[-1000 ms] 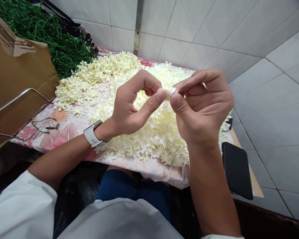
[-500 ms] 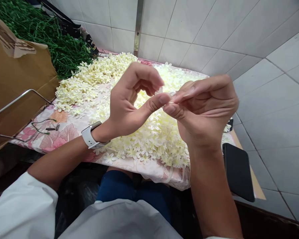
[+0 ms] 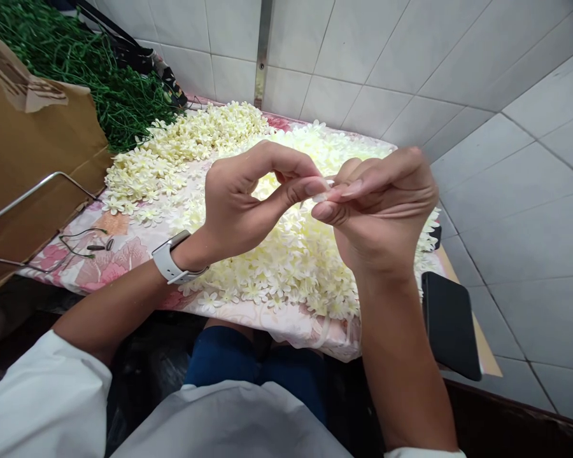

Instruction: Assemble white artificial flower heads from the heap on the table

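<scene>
Thumb and forefinger of my left hand (image 3: 255,203) are pinched together over the flower pile, with a watch on that wrist. Meeting them fingertip to fingertip is my right hand (image 3: 386,210), also closed in a pinch. Between the fingertips shows a small white artificial flower (image 3: 320,198), mostly covered by the fingers. Underneath lies a broad heap of white and pale yellow artificial flowers (image 3: 286,267) on a pink floral tablecloth (image 3: 262,315).
Another flower pile (image 3: 200,137) lies at the back left, beside green artificial stems (image 3: 119,95) and a cardboard box (image 3: 38,140). A black phone (image 3: 451,324) rests at the right edge. Bent metal wire (image 3: 42,181) stands at left. Tiled walls (image 3: 353,57) close off the back and right.
My fingertips have drawn closer around the small white flower, hiding more of it. The right hand has shifted slightly left, and the left forefinger has come down onto its thumb.
</scene>
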